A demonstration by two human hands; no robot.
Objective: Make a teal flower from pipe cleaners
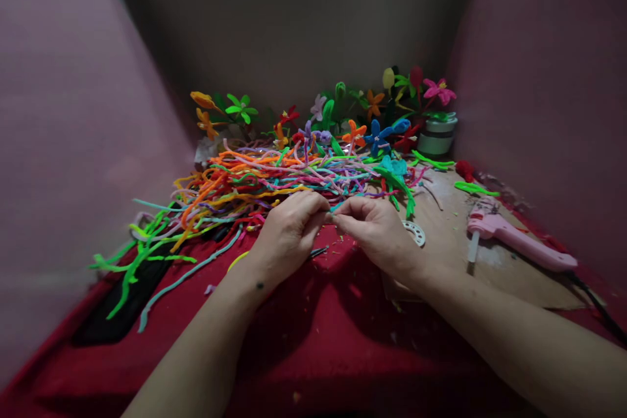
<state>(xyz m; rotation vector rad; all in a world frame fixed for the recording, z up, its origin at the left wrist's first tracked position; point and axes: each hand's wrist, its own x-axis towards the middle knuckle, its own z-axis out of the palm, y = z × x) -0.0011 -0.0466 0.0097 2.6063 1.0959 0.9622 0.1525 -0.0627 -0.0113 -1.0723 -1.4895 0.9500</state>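
Pinching a small teal piece (335,208), both hands' fingers (331,214) meet before the pipe-cleaner heap (255,176), glue gun (519,235) rightward.

Two bare hands and two bare forearms.
The left hand (294,225) and right hand (375,225) are uncovered, as are the left forearm (208,336) and right forearm (509,323) out to the picture's edges; both forearms taper toward the wrists. A small, roundish dark spot (260,285) marks the left wrist (252,281); the fingernails are too small to make out.
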